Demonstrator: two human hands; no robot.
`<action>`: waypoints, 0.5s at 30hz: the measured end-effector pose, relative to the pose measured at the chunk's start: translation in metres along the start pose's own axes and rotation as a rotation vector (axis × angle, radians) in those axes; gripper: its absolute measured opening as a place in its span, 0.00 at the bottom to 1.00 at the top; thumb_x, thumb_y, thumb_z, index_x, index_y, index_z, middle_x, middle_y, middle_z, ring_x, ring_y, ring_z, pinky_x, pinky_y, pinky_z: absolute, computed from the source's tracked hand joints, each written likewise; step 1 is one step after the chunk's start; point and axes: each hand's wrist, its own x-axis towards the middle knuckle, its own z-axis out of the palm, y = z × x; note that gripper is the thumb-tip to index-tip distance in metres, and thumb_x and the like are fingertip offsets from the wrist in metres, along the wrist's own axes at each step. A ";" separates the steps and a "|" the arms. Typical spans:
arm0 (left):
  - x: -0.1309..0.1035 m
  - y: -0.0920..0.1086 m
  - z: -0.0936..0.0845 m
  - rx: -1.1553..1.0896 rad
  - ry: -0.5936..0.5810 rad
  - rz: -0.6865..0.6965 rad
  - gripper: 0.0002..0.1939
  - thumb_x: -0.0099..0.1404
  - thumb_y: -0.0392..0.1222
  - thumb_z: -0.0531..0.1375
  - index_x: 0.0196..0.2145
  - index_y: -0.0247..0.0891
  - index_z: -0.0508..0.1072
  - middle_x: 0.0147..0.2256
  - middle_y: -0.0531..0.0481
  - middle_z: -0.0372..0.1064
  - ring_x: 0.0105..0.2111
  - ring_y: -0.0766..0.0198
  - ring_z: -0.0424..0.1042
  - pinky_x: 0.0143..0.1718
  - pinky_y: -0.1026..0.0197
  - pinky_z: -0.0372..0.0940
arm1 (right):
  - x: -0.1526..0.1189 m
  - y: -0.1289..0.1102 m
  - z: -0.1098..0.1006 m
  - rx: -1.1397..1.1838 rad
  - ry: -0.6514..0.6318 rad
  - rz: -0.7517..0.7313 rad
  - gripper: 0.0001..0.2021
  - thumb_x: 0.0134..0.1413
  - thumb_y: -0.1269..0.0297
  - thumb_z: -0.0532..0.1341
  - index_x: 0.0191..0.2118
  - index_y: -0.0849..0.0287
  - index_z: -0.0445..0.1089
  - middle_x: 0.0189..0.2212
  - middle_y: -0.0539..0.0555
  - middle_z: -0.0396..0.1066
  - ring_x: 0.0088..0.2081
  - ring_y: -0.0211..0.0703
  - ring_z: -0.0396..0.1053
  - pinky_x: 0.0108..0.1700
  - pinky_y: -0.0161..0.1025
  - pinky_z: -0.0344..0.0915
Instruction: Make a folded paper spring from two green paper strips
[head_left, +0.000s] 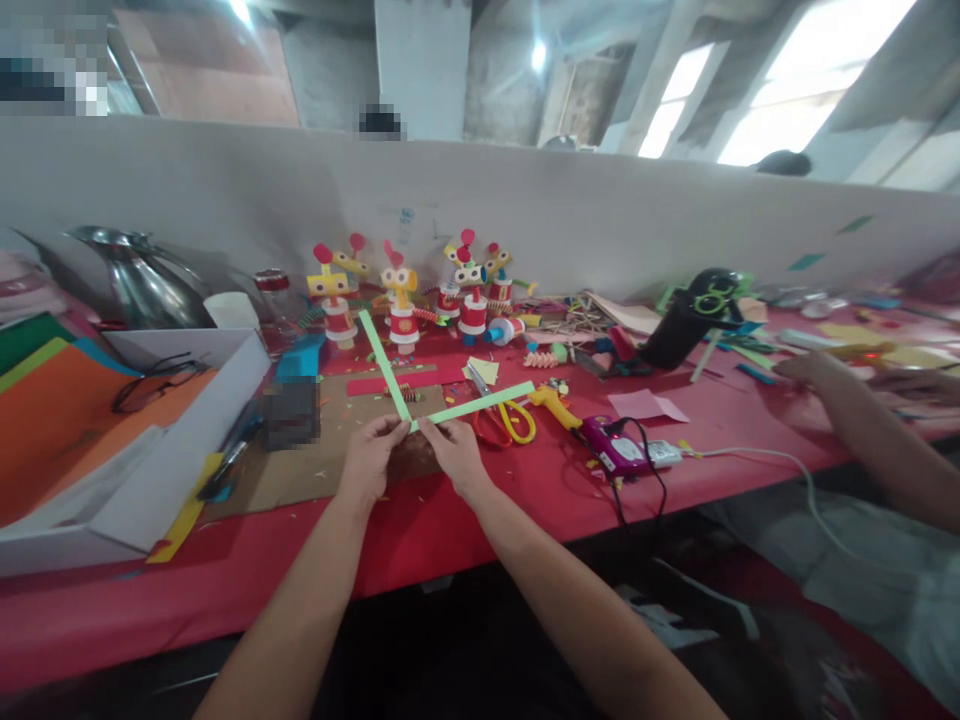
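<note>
Two light green paper strips meet at their near ends in a V shape, held above a piece of brown cardboard. My left hand pinches the strips where they join. Right beside it, the fingertips of my right hand pinch the same joint from the other side. Just beyond my hands, a small coiled paper spring lies on the cardboard. Scissors with yellow and orange handles lie to the right, partly under one strip.
Several paper figures stand along the back. A white box of coloured paper is at left, near a metal jug. A yellow-nosed glue gun with cables lies right. Another person's arm reaches in at far right.
</note>
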 end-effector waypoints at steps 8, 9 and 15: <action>-0.001 0.003 0.002 -0.028 -0.075 -0.089 0.15 0.40 0.38 0.72 0.28 0.32 0.76 0.23 0.50 0.72 0.23 0.71 0.68 0.25 0.70 0.61 | 0.001 -0.005 -0.001 0.143 0.039 0.058 0.18 0.49 0.50 0.61 0.23 0.61 0.70 0.16 0.48 0.64 0.20 0.35 0.60 0.23 0.32 0.55; -0.001 0.004 0.002 -0.035 -0.082 -0.111 0.14 0.40 0.37 0.72 0.27 0.32 0.76 0.24 0.49 0.72 0.23 0.71 0.68 0.25 0.69 0.61 | 0.001 -0.005 -0.001 0.166 0.037 0.066 0.17 0.48 0.50 0.61 0.24 0.61 0.71 0.16 0.47 0.64 0.20 0.34 0.59 0.23 0.32 0.55; -0.003 0.007 0.005 -0.042 -0.062 -0.152 0.13 0.41 0.33 0.70 0.28 0.32 0.77 0.25 0.49 0.73 0.24 0.71 0.69 0.26 0.69 0.61 | 0.001 -0.007 -0.003 0.213 0.030 0.080 0.18 0.47 0.48 0.62 0.23 0.61 0.70 0.16 0.46 0.61 0.20 0.32 0.56 0.22 0.31 0.52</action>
